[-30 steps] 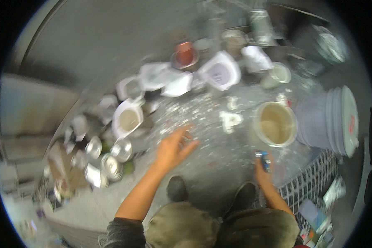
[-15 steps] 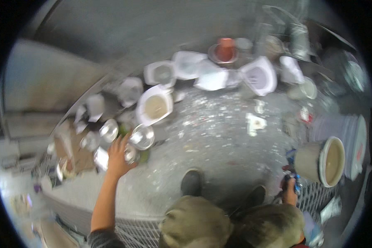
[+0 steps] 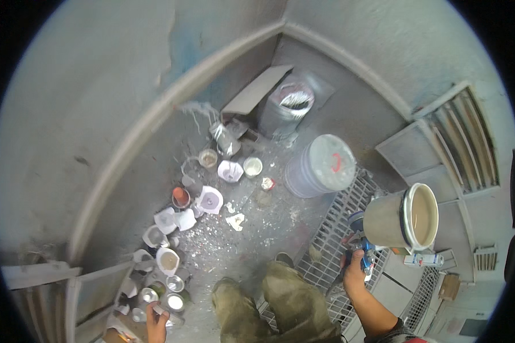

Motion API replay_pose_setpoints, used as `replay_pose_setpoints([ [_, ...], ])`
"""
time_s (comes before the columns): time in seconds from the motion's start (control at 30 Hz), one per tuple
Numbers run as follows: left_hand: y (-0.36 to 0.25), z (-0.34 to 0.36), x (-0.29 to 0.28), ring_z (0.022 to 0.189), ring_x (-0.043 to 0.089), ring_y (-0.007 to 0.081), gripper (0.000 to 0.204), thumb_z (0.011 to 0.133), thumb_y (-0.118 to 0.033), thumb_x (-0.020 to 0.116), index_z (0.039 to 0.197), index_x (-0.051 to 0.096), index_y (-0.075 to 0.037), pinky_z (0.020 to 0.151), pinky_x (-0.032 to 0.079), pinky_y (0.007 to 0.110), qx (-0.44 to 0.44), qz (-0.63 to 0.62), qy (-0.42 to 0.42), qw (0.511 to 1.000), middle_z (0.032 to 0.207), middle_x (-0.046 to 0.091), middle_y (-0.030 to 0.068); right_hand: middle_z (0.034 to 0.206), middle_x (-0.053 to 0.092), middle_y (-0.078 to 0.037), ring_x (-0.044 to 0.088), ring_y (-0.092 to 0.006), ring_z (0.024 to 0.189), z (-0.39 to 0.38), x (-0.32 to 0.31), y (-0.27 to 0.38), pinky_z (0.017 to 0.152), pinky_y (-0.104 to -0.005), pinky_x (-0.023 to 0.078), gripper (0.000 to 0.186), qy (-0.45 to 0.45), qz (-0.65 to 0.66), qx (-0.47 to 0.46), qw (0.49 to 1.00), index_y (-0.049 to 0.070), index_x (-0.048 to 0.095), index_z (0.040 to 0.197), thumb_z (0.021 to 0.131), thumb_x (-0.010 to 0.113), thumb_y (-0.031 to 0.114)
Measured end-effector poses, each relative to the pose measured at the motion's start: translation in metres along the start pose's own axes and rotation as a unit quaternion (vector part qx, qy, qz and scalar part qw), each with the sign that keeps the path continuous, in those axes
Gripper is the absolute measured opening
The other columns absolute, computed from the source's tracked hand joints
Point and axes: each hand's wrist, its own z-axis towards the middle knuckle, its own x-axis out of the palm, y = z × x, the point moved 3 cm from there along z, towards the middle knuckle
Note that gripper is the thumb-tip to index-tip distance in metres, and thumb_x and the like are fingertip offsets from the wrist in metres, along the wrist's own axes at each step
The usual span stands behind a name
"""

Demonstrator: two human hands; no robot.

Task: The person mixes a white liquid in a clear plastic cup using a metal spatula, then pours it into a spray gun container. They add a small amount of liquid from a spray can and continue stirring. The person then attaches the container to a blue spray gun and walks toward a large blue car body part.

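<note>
My right hand [image 3: 356, 273] grips a blue spray gun [image 3: 367, 254], fingers wrapped around its handle. Above the gun is a large off-white cup [image 3: 386, 220] with cream-coloured liquid in it, tilted with its open rim to the right. At the lower left, my left hand [image 3: 156, 324] has its fingers curled beside several small metal cans; a small pale thing seems to be between them, too unclear to name. One open can [image 3: 175, 302] with pale contents stands just beyond that hand. Farther on is a white paper-lined cup [image 3: 167, 261] with beige liquid.
Paper-lined cups and an orange cup [image 3: 181, 196] line the left wall. A large lidded tub [image 3: 320, 166] stands ahead, near a wrapped bin [image 3: 287, 108]. Metal grating [image 3: 340, 214] runs along the right. White scraps [image 3: 235, 221] and paint specks lie on the grey floor.
My view has swung right and lifted, bringing in the far corner and right wall. My left hand's spread fingers have curled. My right hand still holds the spray gun.
</note>
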Motion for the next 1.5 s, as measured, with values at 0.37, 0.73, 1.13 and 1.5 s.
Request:
replay_pose_setpoints([
  [0.37,-0.374,-0.195,-0.033,0.121,0.049,0.0201,0.066,0.086,-0.051,0.065,0.136,0.055,-0.010,0.106,0.036,0.035,0.121,-0.012,0.232,0.965,0.128,0.054,0.0072,0.104,0.069,-0.007,0.051,-0.0072,0.061,-0.137,-0.079,0.288,0.053,-0.0232,0.043,0.051,-0.046,0.073,0.121,0.989,0.005,0.047,0.137,0.104,0.063,0.041],
  [0.73,-0.473,-0.331,0.034,0.124,0.061,0.0300,0.069,0.071,-0.057,0.088,0.108,0.048,-0.015,0.108,0.044,0.041,0.139,-0.130,0.478,0.857,0.140,0.060,0.0234,0.095,0.062,-0.001,0.052,-0.0066,0.069,-0.262,-0.130,0.358,0.060,-0.0232,0.045,0.083,-0.042,0.115,0.100,0.987,0.001,0.038,0.152,0.095,0.074,0.049],
  [1.13,-0.526,-0.569,0.152,0.128,0.055,0.0326,0.060,0.075,-0.027,0.090,0.105,0.042,-0.008,0.107,0.044,0.043,0.564,0.060,0.473,0.674,0.139,0.055,0.0270,0.117,0.067,-0.009,0.061,-0.0152,0.107,-0.424,-0.188,0.345,0.095,-0.0313,0.049,0.056,-0.086,0.119,0.094,0.985,-0.001,0.053,0.141,0.099,0.071,0.032],
  [1.5,-0.503,-0.756,0.221,0.099,0.068,0.0392,0.094,0.071,-0.071,0.079,0.122,0.062,0.006,0.085,0.055,0.046,0.711,0.522,0.372,0.289,0.116,0.065,0.0259,0.127,0.069,-0.012,0.070,-0.0244,0.112,-0.517,-0.236,0.348,0.095,-0.0350,0.053,0.062,-0.272,-0.001,0.026,0.962,0.013,0.053,0.151,0.098,0.071,0.038],
])
